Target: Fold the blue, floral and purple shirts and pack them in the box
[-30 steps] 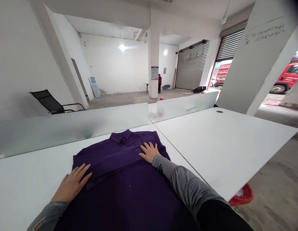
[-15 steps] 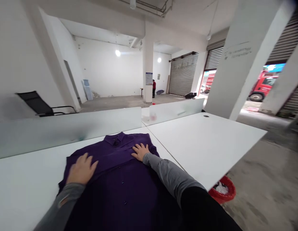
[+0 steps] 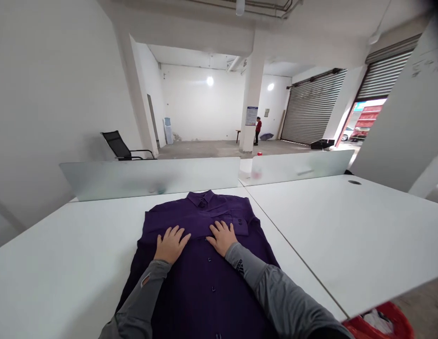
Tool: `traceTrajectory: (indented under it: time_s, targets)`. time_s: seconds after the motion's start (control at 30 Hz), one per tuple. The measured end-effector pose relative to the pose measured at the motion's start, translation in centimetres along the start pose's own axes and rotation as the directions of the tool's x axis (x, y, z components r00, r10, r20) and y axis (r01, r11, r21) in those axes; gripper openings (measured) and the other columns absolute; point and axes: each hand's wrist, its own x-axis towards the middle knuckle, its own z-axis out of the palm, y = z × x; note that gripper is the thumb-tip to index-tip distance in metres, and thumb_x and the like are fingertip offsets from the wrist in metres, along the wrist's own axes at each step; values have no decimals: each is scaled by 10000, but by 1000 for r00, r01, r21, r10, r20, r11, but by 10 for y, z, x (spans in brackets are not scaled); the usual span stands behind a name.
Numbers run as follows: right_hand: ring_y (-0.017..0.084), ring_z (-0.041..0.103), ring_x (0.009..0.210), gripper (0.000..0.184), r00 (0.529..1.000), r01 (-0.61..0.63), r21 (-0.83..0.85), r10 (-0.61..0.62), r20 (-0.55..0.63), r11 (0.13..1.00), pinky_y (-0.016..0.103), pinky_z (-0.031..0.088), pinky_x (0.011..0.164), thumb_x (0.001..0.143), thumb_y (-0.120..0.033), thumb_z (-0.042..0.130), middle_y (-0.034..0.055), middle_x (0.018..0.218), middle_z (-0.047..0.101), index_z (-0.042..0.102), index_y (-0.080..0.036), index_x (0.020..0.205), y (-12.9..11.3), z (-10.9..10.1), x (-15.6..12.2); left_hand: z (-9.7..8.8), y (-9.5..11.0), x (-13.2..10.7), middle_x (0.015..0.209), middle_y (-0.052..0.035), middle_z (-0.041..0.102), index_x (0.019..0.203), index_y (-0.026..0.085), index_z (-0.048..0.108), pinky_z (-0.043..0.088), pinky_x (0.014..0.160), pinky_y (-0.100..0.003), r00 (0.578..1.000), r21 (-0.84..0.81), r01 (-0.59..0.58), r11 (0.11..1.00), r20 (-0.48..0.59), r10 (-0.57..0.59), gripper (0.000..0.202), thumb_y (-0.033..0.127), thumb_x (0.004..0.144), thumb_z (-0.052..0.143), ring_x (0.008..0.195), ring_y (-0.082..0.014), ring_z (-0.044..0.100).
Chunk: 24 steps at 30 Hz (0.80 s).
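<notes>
A dark purple button-up shirt (image 3: 201,287) lies front up on the white table (image 3: 63,263), collar at the far end, sleeves folded across the chest. My left hand (image 3: 169,245) rests flat on the chest left of the button line, fingers spread. My right hand (image 3: 222,237) presses flat just right of the buttons, beside a folded sleeve cuff (image 3: 240,226). Both hands are open and hold nothing. Grey sleeves cover both my arms.
Frosted divider panels (image 3: 151,176) stand along the table's far edge. A second white table (image 3: 346,221) adjoins on the right. A red basket (image 3: 381,325) sits on the floor at the lower right. A black chair (image 3: 118,146) and a distant person in red (image 3: 257,129) are beyond.
My left hand slid from the shirt's left edge inward to the chest. My right hand moved slightly toward the centre. The view swung to the left.
</notes>
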Motion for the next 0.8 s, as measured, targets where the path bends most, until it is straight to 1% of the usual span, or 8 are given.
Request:
traceTrajectory:
  time_s: [0.13, 0.27, 0.47, 0.63, 0.7, 0.73, 0.8]
  targets:
    - [358, 297, 1373, 573, 1000, 10, -14, -10, 4, 1000, 657, 192, 1078, 941, -572, 347, 100, 1488, 403, 456, -251, 1403, 5, -6, 2, -3, 9, -2, 1509, -124, 381, 1397, 200, 472, 242, 1073, -652, 999, 21, 34, 999, -14, -34, 542, 482, 949, 355, 1400, -346, 291]
    - [336, 309, 1369, 530, 1000, 4, -29, -3, 23, 1000, 635, 217, 1083, 948, -535, 362, 88, 1485, 408, 459, -270, 1397, 3, -9, 2, -4, 15, -3, 1498, -132, 397, 1386, 200, 483, 239, 1074, -643, 998, 14, 58, 998, -19, -58, 540, 485, 946, 351, 1392, -352, 304]
    - [327, 321, 1364, 500, 1000, 5, -14, -5, 13, 1000, 616, 230, 1089, 940, -508, 409, 78, 1482, 415, 477, -284, 1382, 5, -10, 4, 0, 12, -1, 1485, -128, 418, 1371, 190, 501, 241, 1075, -639, 998, -34, 42, 999, -49, -44, 543, 484, 933, 371, 1381, -355, 316]
    - [333, 332, 1354, 483, 1000, 12, 15, -12, 0, 1000, 629, 225, 1082, 931, -490, 445, 88, 1459, 442, 503, -275, 1359, 6, -8, 5, 4, 8, -3, 1468, -139, 439, 1348, 195, 523, 234, 1068, -657, 996, -49, 31, 998, -85, -35, 513, 463, 927, 405, 1371, -363, 327]
    - [319, 359, 1336, 434, 998, 40, 43, -38, -52, 998, 622, 212, 1091, 925, -465, 470, 92, 1408, 494, 558, -254, 1294, 3, -11, 4, 0, 10, -4, 1445, -138, 467, 1300, 192, 561, 222, 1075, -662, 992, -90, 23, 996, -125, -34, 479, 455, 922, 427, 1372, -357, 331]
    - [304, 368, 1330, 404, 992, 79, 62, -73, -100, 995, 602, 205, 1104, 926, -448, 477, 93, 1380, 518, 582, -242, 1256, 1, -13, 3, -4, 13, -5, 1430, -136, 484, 1269, 187, 581, 208, 1090, -654, 986, -133, 4, 991, -163, -26, 462, 453, 919, 438, 1377, -348, 328]
    - [264, 397, 1308, 363, 959, 217, 98, -194, -206, 971, 519, 237, 1122, 932, -407, 471, 100, 1331, 553, 605, -213, 1209, -6, -18, 0, -14, 21, -6, 1413, -129, 502, 1239, 175, 595, 188, 1131, -604, 963, -270, -95, 958, -267, 20, 451, 452, 911, 457, 1385, -319, 325]
